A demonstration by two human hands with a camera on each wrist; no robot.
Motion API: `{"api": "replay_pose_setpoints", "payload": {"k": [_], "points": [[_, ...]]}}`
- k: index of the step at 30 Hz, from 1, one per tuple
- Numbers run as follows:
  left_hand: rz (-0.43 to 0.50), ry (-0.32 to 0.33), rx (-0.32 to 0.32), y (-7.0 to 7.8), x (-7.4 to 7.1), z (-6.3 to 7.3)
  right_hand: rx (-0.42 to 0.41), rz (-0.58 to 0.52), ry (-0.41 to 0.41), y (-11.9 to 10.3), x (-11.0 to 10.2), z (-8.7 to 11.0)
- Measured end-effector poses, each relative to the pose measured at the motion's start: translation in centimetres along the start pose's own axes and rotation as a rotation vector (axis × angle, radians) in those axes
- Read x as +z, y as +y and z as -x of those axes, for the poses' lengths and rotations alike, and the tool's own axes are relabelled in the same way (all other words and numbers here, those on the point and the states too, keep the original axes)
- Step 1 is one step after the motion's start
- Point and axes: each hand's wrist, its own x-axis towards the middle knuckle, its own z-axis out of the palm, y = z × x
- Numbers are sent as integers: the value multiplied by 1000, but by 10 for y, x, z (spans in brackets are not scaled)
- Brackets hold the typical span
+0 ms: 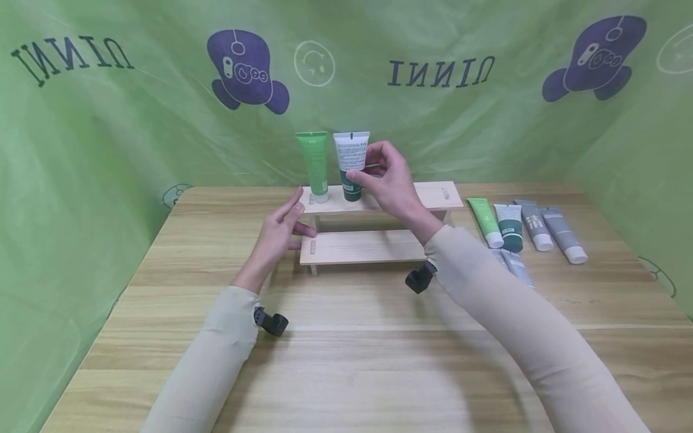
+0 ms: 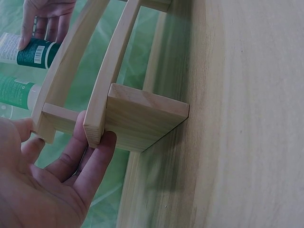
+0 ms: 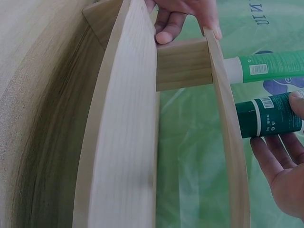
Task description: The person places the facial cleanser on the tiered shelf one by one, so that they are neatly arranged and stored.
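My right hand (image 1: pixel 392 180) pinches a white and dark green squeeze tube (image 1: pixel 351 157) between thumb and fingers. The tube stands cap down on the upper step of a two-step wooden stand (image 1: pixel 368 246). To its left, on the same step, a bright green tube (image 1: pixel 314 159) with a white cap also stands upright. My left hand (image 1: pixel 276 231) holds the stand's left end, some fingers by the upper board and others around the lower board's end (image 2: pixel 95 128). In the right wrist view, the dark green cap (image 3: pixel 247 121) meets the upper board.
Right of the stand, several tubes lie on the wooden table (image 1: pixel 346 361): a green one (image 1: pixel 485 221), a white and dark green one (image 1: pixel 509 227), and grey ones (image 1: pixel 563 234). My right forearm partly covers the nearest tubes (image 1: pixel 517 267). A green printed curtain (image 1: pixel 162 120) hangs behind.
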Motion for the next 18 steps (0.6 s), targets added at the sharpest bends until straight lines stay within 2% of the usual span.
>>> {"api": "replay_pose_setpoints", "payload": {"k": [11, 18], "points": [[-7, -8, -3, -1, 0, -2, -5, 17, -8, 2, -2, 1], [5, -8, 11, -2, 0, -1, 46, 74, -30, 3, -5, 6]]}}
